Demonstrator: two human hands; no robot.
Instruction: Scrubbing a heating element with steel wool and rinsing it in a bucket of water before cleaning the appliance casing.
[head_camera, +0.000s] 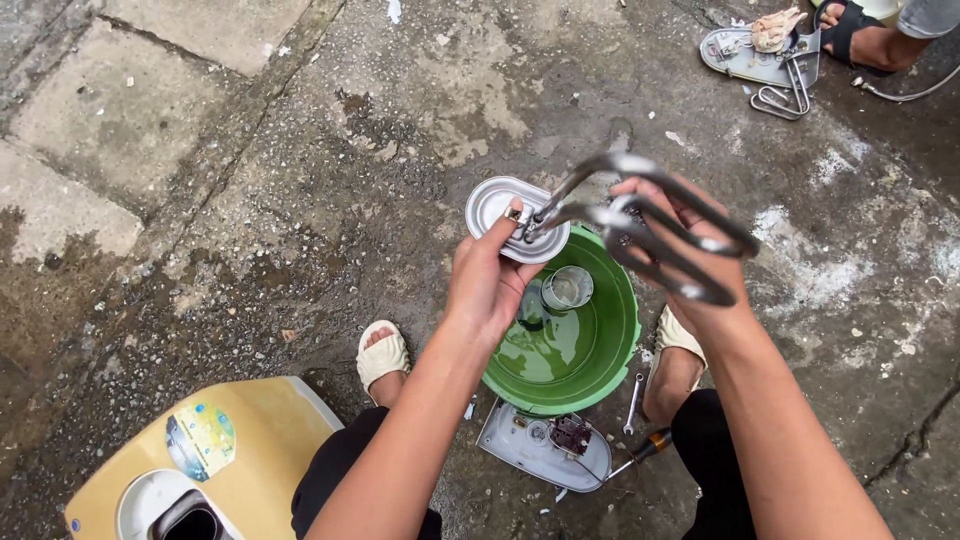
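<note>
**Both hands up on the heating element, over the green basin**

Head view, looking straight down. The left hand (487, 282) is raised above the green basin (610, 345), its grip pinched tight on the oval metal flange (497, 212) of the heating element (640, 228): thumb on the near edge by the terminals, fingers wrapped behind the plate. The right hand (700, 265) has its grip curled shut around the bent metal tube loops of the same element, fingers threaded through the coils, so the piece hangs in the air between the two hands, flange to the left, loops to the right.

Directly below, the basin sits on the wet concrete floor (300, 180) between the person's feet, each in a pale sandal (382, 355). It holds a little water and a small metal cup (567, 288), lying just under the left hand's wrist.

Near the basin's lower rim lies a grey plastic cover (530, 450) with a small electrical part on it, a wrench (633, 402) just to its right, and a screwdriver (645, 450) with a dark handle beside the right leg. At bottom left, the yellowish casing of a water heater (250, 440) rests on the floor.

Top right, well apart, another person's sandalled foot (865, 35) stands beside a second flange with coils (765, 65) lying on the ground.
</note>
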